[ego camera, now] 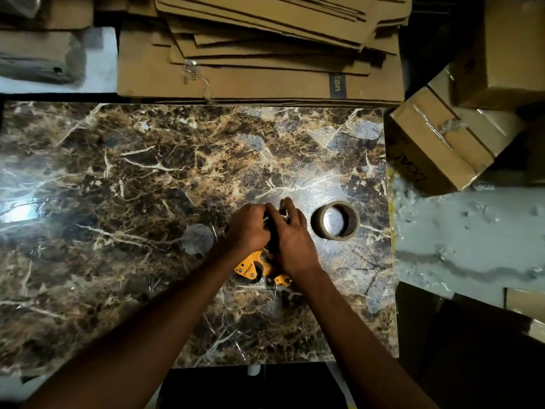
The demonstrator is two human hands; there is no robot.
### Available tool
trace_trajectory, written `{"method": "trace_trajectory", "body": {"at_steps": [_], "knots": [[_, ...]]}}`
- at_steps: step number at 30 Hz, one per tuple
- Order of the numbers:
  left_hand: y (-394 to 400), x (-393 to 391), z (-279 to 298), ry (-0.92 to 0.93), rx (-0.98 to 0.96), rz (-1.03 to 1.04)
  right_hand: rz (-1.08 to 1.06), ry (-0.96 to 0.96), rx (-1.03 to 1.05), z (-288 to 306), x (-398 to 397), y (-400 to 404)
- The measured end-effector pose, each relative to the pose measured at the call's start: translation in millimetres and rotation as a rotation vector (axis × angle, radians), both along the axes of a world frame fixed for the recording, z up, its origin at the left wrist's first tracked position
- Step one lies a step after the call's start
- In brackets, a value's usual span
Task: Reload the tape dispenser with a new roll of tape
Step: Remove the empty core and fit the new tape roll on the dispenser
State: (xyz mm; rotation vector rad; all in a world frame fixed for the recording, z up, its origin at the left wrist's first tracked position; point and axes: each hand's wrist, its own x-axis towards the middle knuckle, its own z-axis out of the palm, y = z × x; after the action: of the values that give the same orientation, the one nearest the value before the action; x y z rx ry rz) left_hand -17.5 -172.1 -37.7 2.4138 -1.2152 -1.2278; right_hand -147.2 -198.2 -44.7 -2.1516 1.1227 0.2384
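Note:
A yellow and black tape dispenser (255, 268) lies on the marbled table (118, 187), its far half hidden under both hands. My left hand (247, 228) grips the dispenser's dark upper part from the left. My right hand (292, 234) curls over the same part from the right, fingers meeting the left hand's. What the fingers pinch there is hidden. A roll of brownish clear tape (335, 220) lies flat on the table just right of my right hand, apart from it.
Flattened cardboard sheets (259, 54) are stacked along the table's far edge. Sealed cartons (439, 143) lean at the right beyond the table edge. A round scrap of clear film (197, 239) lies left of the hands. Pale floor (472, 240) shows on the right.

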Motion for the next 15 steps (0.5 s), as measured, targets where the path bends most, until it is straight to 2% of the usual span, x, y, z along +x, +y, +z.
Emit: {"method": "trace_trajectory", "body": {"at_steps": [7,15], "knots": [[6.0,-9.6,-4.2,-0.039,-0.034,0.045,-0.079,-0.024,0.055,2.2,-2.3,10.1],[13.6,-24.5,-9.5,-0.086,-0.094,0.057,-0.154,-0.063,0.028,8.1,-10.9,8.5]]}}
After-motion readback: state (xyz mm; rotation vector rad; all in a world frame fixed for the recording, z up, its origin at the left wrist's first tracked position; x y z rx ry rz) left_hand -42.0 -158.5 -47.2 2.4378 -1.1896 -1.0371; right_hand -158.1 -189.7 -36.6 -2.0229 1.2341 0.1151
